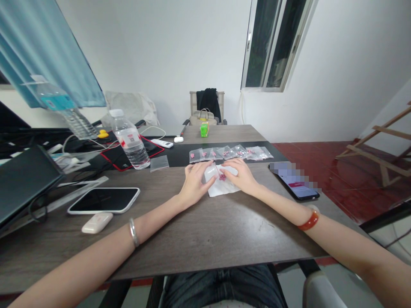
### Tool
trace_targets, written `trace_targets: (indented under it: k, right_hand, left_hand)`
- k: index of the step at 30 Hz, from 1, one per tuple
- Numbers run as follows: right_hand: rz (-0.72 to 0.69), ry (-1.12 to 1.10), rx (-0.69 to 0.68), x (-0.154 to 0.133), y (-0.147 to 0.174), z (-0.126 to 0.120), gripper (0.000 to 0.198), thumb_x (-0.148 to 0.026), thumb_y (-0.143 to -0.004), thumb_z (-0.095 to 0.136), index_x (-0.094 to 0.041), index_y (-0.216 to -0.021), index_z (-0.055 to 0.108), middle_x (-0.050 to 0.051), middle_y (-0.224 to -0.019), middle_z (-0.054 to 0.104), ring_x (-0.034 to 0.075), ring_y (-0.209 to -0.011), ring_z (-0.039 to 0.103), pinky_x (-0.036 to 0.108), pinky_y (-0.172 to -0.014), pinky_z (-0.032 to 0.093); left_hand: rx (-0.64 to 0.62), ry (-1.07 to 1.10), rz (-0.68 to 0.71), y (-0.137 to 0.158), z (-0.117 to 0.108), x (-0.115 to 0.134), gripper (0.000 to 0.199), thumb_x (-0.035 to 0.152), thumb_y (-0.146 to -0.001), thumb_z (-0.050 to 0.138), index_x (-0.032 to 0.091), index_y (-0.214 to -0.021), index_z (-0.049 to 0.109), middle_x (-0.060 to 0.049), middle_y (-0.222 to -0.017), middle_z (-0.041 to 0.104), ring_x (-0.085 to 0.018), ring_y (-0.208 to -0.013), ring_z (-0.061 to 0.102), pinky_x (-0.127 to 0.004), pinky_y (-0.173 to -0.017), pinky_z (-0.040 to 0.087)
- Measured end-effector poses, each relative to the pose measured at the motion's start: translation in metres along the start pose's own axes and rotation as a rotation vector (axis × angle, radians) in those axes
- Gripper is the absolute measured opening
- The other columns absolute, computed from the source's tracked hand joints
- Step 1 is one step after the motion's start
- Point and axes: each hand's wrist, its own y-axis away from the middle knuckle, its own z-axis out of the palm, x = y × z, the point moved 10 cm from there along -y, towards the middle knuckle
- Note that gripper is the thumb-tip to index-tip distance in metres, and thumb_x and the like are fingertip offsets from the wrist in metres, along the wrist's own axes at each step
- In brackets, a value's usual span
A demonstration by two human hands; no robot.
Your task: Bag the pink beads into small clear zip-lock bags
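Note:
A white sheet (215, 189), perhaps tissue, lies on the table under both my hands. A small pink piece (222, 176) rests on it between them; its exact kind is too small to tell. My left hand (193, 185) curls around a small clear plastic bag (210, 172), thumb on the near side and fingers beyond. From the other side my right hand (241, 176) bends its thumb and fingers in at the bag's right edge, though the contact is partly hidden. Just beyond my fingers, several clear bags with pink pieces (225, 152) lie in a row on a dark strip.
A flat clear bag (159, 163) and a water bottle (130, 141) stand left of my hands. Nearer are a white-edged phone (104, 200) and a white case (97, 223). Another phone (295, 182) lies by the right edge. A green box (204, 129) sits farther back.

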Motion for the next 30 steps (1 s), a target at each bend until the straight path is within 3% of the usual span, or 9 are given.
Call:
trace_targets:
  k: [4,8,12,19,23,27,30]
  right_hand:
    - [0.0,0.022,-0.158,0.009,0.002,0.02,0.03,-0.027,-0.093,0.044,-0.02,-0.109,0.068,0.007,-0.111,0.069,0.021,-0.108,0.059,0.038,-0.097,0.042]
    - [0.014,0.099,-0.404,0.011,0.013,0.044,0.037,-0.036,-0.097,0.036,-0.023,-0.11,0.069,0.005,-0.117,0.067,0.025,-0.121,0.052,0.044,-0.101,0.038]
    - [-0.023,0.16,-0.465,0.0,0.016,0.045,0.039,-0.038,-0.098,0.034,-0.024,-0.108,0.07,0.004,-0.121,0.066,0.028,-0.128,0.046,0.048,-0.103,0.033]
    - [-0.124,0.214,-0.439,-0.02,0.014,0.036,0.032,-0.028,-0.097,0.042,-0.021,-0.095,0.073,0.004,-0.107,0.071,0.027,-0.124,0.05,0.048,-0.104,0.031]
    - [-0.13,0.202,-0.373,-0.02,0.011,0.033,0.025,-0.023,-0.093,0.05,-0.02,-0.086,0.073,0.005,-0.099,0.073,0.025,-0.114,0.057,0.044,-0.1,0.036]
    - [-0.12,0.177,-0.216,-0.012,0.006,0.022,0.018,-0.018,-0.086,0.057,-0.021,-0.079,0.073,0.004,-0.092,0.074,0.022,-0.099,0.064,0.04,-0.089,0.042]
    - [-0.09,0.101,-0.002,-0.009,0.003,0.001,0.017,-0.018,-0.085,0.057,-0.023,-0.084,0.073,0.004,-0.095,0.073,0.02,-0.095,0.065,0.039,-0.086,0.045]
  left_hand:
    - [0.01,-0.007,-0.009,0.0,0.001,-0.002,0.039,0.038,-0.09,0.053,0.022,-0.125,0.049,-0.008,-0.124,0.062,-0.022,-0.115,0.055,-0.039,-0.097,0.028]
    - [0.019,-0.011,-0.028,0.0,0.001,-0.005,0.039,0.038,-0.09,0.053,0.023,-0.125,0.049,-0.008,-0.125,0.062,-0.022,-0.114,0.055,-0.038,-0.097,0.028]
    - [0.027,0.003,-0.031,0.001,-0.001,-0.007,0.04,0.037,-0.09,0.054,0.023,-0.127,0.048,-0.007,-0.125,0.062,-0.022,-0.113,0.056,-0.039,-0.097,0.029]
    - [0.028,0.002,-0.026,-0.001,0.0,-0.005,0.042,0.038,-0.09,0.053,0.024,-0.128,0.047,-0.007,-0.125,0.062,-0.022,-0.112,0.057,-0.039,-0.097,0.029]
    - [0.034,0.001,-0.024,-0.001,-0.001,-0.005,0.04,0.037,-0.089,0.054,0.024,-0.127,0.048,-0.007,-0.124,0.063,-0.022,-0.111,0.057,-0.039,-0.096,0.029]
    - [0.031,0.002,-0.023,-0.001,0.0,-0.006,0.041,0.036,-0.089,0.055,0.024,-0.127,0.047,-0.007,-0.124,0.062,-0.021,-0.111,0.057,-0.039,-0.097,0.029]
    - [0.021,0.014,-0.014,0.0,0.001,-0.006,0.041,0.037,-0.09,0.054,0.024,-0.128,0.046,-0.007,-0.125,0.062,-0.021,-0.112,0.057,-0.039,-0.097,0.029]
